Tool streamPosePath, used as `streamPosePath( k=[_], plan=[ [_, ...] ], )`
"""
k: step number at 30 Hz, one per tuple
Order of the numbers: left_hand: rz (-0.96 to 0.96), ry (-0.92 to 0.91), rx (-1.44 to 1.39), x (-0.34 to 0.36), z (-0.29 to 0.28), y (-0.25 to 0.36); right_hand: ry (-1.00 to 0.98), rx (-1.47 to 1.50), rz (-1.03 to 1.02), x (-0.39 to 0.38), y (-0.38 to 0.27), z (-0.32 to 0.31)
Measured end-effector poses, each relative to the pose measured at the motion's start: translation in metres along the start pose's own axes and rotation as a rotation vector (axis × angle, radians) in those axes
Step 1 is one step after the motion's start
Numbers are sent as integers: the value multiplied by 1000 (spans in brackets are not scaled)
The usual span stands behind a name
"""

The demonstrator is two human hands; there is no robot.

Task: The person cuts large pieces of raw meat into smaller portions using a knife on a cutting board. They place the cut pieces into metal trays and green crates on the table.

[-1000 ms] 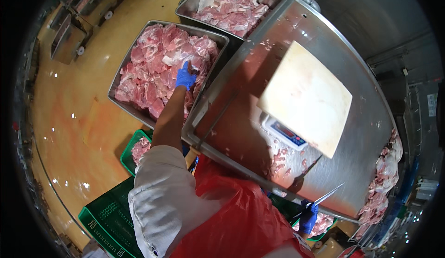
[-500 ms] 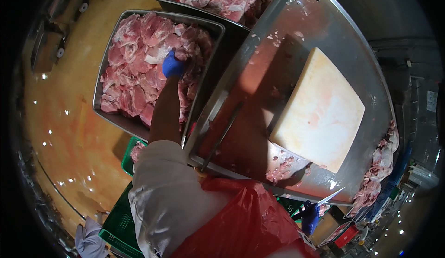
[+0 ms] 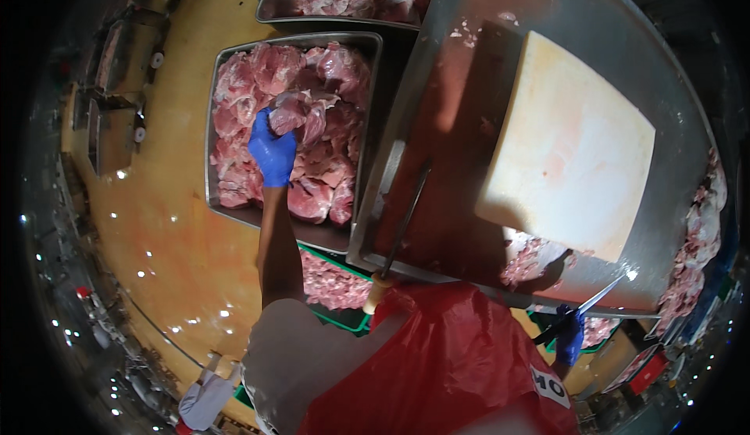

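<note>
My left hand, in a blue glove, is closed on a piece of raw meat. It is over a deep metal tray heaped with similar pink pieces. Low on the right, my gloved right hand is wrapped around a knife, its blade slanting up and to the right by the table's near edge. On the metal table lies a thick white cutting board. Scraps of meat and fat lie at the board's near edge. Left of the board is a sharpening steel with a pale handle.
Beyond my tray stands a second metal meat tray. Green crates with small meat pieces sit below the table's near edge. Meat is piled along the table's right side. Another person is at the lower left, on the wet yellowish floor.
My left hand has drawn toward me in the tray and now shows a piece of meat in its grip. The view has shifted; the knife is still in my right hand.
</note>
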State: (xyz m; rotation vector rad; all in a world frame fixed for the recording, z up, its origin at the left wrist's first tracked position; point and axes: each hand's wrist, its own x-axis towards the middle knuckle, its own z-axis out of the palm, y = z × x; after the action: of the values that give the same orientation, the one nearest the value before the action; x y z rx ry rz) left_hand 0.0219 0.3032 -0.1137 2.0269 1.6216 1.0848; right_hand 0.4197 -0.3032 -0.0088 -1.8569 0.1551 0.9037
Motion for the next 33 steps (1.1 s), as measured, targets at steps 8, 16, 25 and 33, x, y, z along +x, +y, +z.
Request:
streamPosePath(
  k=[8,16,25,33],
  plan=[
    [214,179,77,15,-172,98,-433,229,30,27,17,-23],
    [570,508,-564,34,-259,160,-458,260,-75,35,25,-22],
    [441,480,-740,10,-241,174,-447,247,-100,45,54,-30],
    [382,360,-566,43,-271,211,-404,318,-81,51,82,-52]
  ],
)
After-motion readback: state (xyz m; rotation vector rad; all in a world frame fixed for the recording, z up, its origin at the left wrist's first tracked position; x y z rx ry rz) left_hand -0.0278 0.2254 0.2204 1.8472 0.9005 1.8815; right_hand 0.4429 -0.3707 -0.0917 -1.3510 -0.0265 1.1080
